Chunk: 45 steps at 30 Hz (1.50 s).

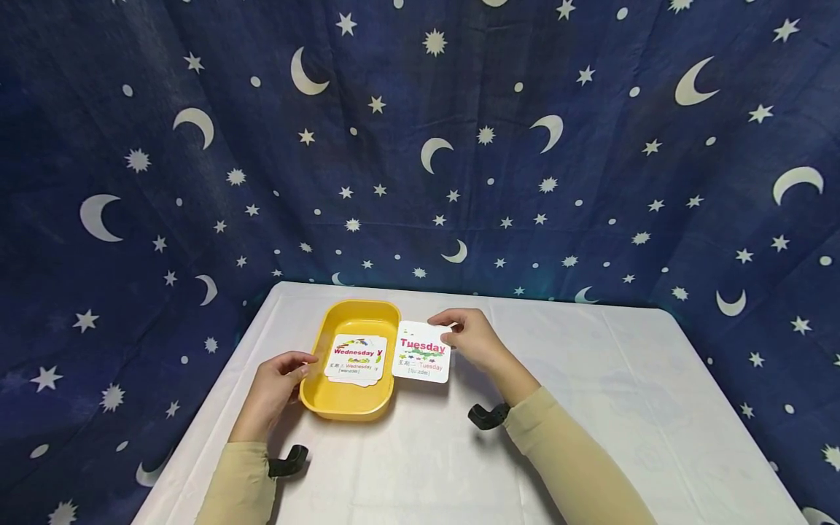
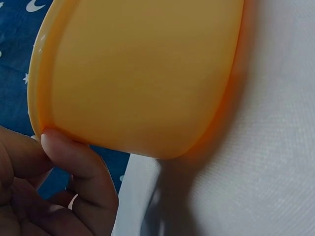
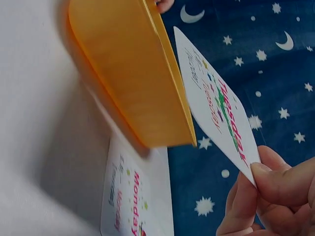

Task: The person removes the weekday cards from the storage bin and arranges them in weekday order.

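A yellow plastic tray (image 1: 348, 407) stands toward the left of the table, with a small stack of cards inside, the Wednesday card (image 1: 355, 358) on top. My left hand (image 1: 275, 386) pinches the tray's left rim between thumb and fingers; the left wrist view shows the thumb (image 2: 74, 152) against its outer wall. Just right of the tray, my right hand (image 1: 475, 339) pinches a white square Tuesday card (image 1: 420, 370) by its right edge. That card is held in the air, tilted beside the tray's rim in the right wrist view. Beneath it a Monday card (image 3: 125, 196) lies on the table.
A white cloth covers the table (image 1: 577, 430). Behind and at the sides hangs a dark blue curtain (image 1: 394, 73) with moons and stars. A black wrist-worn piece sits at each wrist, the left one (image 1: 289, 461) and the right one (image 1: 487, 416).
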Available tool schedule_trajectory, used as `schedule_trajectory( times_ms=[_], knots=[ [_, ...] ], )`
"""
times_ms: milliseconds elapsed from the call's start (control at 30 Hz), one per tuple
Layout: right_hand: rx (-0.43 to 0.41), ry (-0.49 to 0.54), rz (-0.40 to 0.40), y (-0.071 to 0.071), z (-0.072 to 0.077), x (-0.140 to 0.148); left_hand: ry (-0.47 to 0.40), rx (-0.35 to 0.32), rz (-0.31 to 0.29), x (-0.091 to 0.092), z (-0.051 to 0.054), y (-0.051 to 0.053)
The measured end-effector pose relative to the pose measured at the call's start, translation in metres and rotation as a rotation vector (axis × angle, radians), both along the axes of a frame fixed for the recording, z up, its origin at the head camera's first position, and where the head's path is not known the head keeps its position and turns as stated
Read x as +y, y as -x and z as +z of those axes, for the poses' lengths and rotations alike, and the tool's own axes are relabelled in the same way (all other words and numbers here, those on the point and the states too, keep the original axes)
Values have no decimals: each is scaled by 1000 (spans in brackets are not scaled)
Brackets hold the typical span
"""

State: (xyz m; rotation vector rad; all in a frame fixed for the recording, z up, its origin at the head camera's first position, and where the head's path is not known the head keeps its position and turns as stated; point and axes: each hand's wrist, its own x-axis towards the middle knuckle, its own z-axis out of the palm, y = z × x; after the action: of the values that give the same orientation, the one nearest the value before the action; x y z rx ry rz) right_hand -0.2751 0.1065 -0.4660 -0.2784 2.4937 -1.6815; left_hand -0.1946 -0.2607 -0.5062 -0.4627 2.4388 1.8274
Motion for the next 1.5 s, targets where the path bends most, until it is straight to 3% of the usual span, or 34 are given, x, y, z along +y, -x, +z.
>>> schedule_trajectory(
  times_ms=[200,833,1500],
  knots=[
    [-13,-1,16,5,-3,19,-8,-7,3,-1,0,-1],
    [-41,-94,-39,24,-25,73,-15,-8,7,-2,0,0],
    [-148,-190,-98,46,-41,109,-10,-10,20,0,0,-2]
  ],
)
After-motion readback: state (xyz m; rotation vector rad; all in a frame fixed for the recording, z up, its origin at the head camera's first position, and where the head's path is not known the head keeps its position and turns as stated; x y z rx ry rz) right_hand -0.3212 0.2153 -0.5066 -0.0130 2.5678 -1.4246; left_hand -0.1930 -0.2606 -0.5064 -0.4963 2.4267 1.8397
